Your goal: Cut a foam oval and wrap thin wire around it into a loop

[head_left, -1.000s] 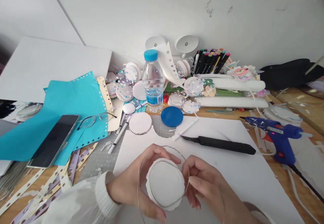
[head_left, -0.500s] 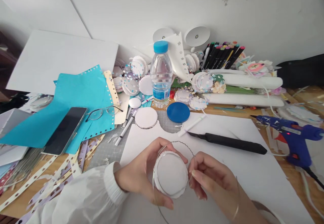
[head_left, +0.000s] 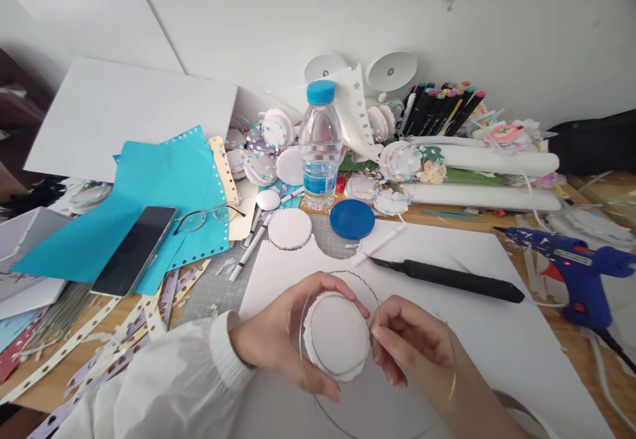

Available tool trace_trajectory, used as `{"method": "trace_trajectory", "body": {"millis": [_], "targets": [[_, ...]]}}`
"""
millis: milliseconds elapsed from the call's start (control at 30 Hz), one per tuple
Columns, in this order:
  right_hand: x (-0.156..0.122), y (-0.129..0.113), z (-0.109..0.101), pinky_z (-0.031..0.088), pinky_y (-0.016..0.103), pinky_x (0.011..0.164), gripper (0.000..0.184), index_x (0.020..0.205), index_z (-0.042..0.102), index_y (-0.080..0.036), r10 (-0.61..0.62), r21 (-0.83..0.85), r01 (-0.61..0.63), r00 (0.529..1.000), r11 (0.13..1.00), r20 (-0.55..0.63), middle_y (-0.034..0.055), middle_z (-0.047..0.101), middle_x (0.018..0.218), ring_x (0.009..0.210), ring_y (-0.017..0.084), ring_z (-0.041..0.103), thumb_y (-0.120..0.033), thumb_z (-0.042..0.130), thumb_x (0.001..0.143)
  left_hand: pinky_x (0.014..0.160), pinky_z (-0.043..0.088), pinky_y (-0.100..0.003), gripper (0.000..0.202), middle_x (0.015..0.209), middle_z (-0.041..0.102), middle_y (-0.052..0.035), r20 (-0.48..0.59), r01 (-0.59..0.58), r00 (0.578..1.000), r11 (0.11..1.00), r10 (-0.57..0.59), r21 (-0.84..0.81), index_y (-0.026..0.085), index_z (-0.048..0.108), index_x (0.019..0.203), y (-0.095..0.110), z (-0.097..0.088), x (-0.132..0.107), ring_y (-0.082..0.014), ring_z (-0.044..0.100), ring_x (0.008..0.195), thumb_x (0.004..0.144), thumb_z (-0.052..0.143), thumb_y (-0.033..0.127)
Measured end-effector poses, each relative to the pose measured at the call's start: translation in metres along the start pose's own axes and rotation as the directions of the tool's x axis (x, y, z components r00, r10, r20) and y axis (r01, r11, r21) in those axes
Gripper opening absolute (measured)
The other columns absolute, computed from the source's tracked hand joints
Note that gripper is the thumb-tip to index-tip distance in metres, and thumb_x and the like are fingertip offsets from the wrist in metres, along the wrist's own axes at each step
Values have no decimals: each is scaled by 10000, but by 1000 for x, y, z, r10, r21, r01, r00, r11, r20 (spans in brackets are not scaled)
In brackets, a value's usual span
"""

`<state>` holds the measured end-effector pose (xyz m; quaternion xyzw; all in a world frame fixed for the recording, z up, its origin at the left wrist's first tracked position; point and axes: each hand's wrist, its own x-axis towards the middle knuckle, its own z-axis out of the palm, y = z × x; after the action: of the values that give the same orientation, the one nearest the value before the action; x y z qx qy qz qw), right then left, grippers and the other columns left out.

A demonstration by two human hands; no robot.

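My left hand [head_left: 278,336] is wrapped round the sides of a round white disc [head_left: 338,333] with a ragged, scalloped edge, which looks layered. Around that disc runs a loop of thin wire [head_left: 344,271], part of it twisted, its lower end trailing toward the bottom of the view. At the disc's right side, my right hand [head_left: 412,343] pinches the wire between thumb and fingertips. Both hands are above a large white sheet [head_left: 487,353]. Another white disc [head_left: 290,229] and a blue round lid [head_left: 352,219] lie just beyond them.
A black-handled cutting tool [head_left: 452,281] lies on the sheet, with a blue glue gun [head_left: 576,260] at right. Behind stands a water bottle [head_left: 320,147] among paper flowers [head_left: 275,128]. At left are a phone [head_left: 134,251], glasses [head_left: 211,215], blue paper [head_left: 159,167] and punched strips.
The view has shifted slightly, so the scene sits a little farther right. My left hand still holds the disc, and my right fingers stay on the wire, whose loop has shifted slightly.
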<state>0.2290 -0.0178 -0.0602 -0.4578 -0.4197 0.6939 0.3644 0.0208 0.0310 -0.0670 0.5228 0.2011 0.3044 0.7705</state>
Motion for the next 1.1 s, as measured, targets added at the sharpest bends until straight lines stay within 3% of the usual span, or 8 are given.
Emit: {"method": "trace_trajectory", "body": {"millis": [300, 600, 800, 1100], "targets": [[1, -1, 1, 394, 215, 485, 344, 758, 538, -191, 46, 30, -45, 999, 999, -10, -25, 563, 627, 495, 78, 469, -503, 640, 864, 785, 477, -335, 805, 1116, 591, -94, -18, -9, 1000, 999, 10, 45, 194, 539, 1106, 2, 1, 1, -240, 593, 948, 393, 912, 161], [2, 7, 0, 436, 219, 538, 241, 808, 576, -201, -150, 40, 150, 989, 988, 15, -4, 575, 723, 610, 105, 553, -405, 580, 937, 784, 478, -367, 812, 1101, 610, -102, -30, 31, 999, 999, -31, -16, 194, 520, 1097, 0, 0, 0, -259, 612, 934, 384, 896, 91], [-1, 5, 4, 439, 230, 535, 252, 781, 589, -199, -152, 80, 157, 986, 984, -70, 1, 581, 736, 598, 108, 548, -414, 620, 908, 753, 481, -344, 800, 1070, 625, -93, -38, 39, 999, 999, -39, -2, 189, 526, 1097, 2, 1, 0, -238, 628, 888, 390, 892, 106], [0, 7, 5, 440, 214, 528, 233, 791, 586, -198, -152, 94, 158, 986, 983, -61, -3, 585, 745, 587, 93, 546, -390, 611, 920, 780, 474, -345, 812, 1079, 628, -90, -46, 46, 998, 999, -46, -6, 189, 530, 1094, 1, 0, -2, -241, 620, 917, 371, 885, 87]]}}
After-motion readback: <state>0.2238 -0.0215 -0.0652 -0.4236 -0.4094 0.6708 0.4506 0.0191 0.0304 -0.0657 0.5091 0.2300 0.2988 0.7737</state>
